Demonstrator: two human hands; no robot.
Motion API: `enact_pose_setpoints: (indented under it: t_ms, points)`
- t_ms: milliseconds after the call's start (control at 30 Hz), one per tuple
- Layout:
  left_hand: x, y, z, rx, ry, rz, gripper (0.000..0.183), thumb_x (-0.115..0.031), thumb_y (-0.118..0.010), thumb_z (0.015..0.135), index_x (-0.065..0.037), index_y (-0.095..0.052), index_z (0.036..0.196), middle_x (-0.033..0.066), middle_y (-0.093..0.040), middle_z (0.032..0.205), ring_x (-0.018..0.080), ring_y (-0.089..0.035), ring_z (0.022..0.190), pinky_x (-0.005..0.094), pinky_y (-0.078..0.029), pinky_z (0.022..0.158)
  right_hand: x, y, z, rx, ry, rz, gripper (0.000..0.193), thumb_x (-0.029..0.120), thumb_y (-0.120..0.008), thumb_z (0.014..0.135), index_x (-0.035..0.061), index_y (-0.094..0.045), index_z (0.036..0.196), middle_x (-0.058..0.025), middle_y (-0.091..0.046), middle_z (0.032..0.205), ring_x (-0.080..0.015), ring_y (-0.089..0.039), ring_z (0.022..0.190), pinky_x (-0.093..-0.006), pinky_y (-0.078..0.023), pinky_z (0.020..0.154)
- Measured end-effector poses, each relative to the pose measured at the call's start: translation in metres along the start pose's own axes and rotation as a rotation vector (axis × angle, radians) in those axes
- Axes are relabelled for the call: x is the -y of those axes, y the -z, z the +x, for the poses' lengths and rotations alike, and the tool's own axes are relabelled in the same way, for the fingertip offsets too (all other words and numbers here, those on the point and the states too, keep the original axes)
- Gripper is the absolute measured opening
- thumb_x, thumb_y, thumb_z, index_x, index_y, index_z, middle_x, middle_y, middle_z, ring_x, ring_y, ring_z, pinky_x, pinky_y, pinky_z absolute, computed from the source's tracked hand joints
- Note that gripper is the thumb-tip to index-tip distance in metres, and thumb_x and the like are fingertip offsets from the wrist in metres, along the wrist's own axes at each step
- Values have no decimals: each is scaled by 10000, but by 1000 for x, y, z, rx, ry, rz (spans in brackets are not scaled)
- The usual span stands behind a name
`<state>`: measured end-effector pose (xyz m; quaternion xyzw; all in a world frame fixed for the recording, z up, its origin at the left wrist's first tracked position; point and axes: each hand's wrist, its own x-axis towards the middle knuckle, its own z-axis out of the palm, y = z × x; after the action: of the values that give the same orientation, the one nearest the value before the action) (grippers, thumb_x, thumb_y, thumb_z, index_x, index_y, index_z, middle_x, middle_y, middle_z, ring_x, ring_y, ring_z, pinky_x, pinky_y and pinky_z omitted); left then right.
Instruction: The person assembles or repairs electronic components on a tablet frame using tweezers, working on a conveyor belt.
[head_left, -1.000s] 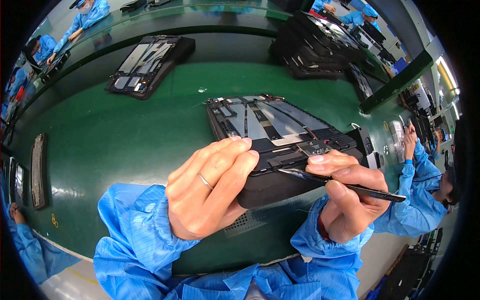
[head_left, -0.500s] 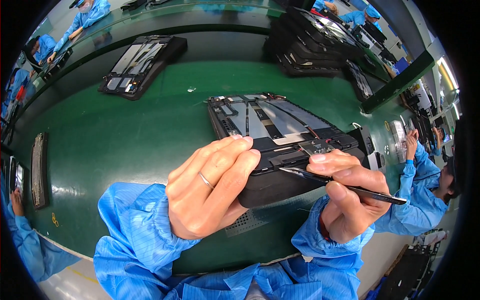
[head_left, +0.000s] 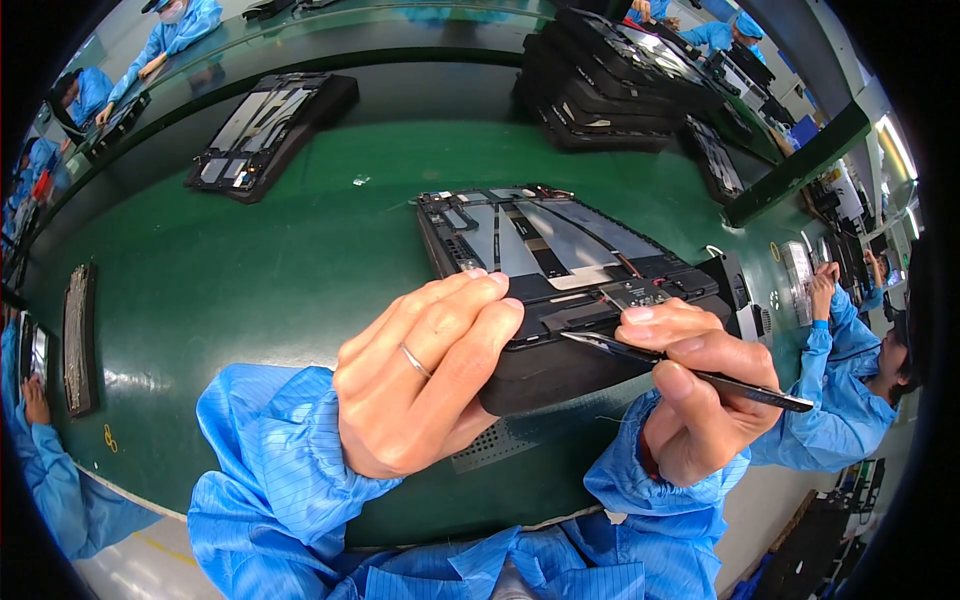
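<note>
In front of me an opened tablet with bare grey battery panels rests on a thick black block. My left hand is closed over the near left corner, fingers pressed together on the tablet's edge; its thumb is mostly hidden. Pinched in my right hand is a pair of dark tweezers. Their pale tip lies at the tablet's near edge, beside a black strip. Right-hand fingers also rest by a small dark circuit board at the near right part of the tablet.
Another opened tablet on a black block lies far left. Stacked black blocks with tablets stand at the back, next to a green post. A long dark tray lies left. Co-workers in blue sit around; one is close right.
The far-left tablet and the back stack appear shifted slightly left in the picture. My hands, the tweezers and the tablet under them hold almost the same position.
</note>
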<state>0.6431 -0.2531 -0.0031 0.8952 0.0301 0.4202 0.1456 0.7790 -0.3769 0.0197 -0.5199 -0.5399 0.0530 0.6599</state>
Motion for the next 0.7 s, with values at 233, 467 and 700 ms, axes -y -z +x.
enact_pose_setpoints:
  t_ms: [233,467,700]
  points:
    - [-3,-10,4,-15,8,1,407,-42,-668,488,76,-522,850,211,-535,826,320,-561,770,356,-476,691,-4,9,1,-4,4,8,185,-90,-606,590,-11,-527,738,-191,-600,751,-283,-585,789,-364,-408,758]
    - [-1,-28,6,-116,-134,132,305,-97,-609,524,-74,-580,827,171,-542,824,279,-573,696,319,-471,573,-7,19,4,-5,15,3,158,-90,-607,585,-37,-548,722,-186,-600,746,-275,-587,767,-361,-422,734]
    - [-7,-33,12,-116,-170,219,300,-123,-591,494,-134,-600,793,137,-545,789,255,-567,659,292,-456,514,-5,23,5,-2,6,-70,146,-16,-526,573,-26,-483,713,-222,-583,683,-329,-573,706,-413,-380,775]
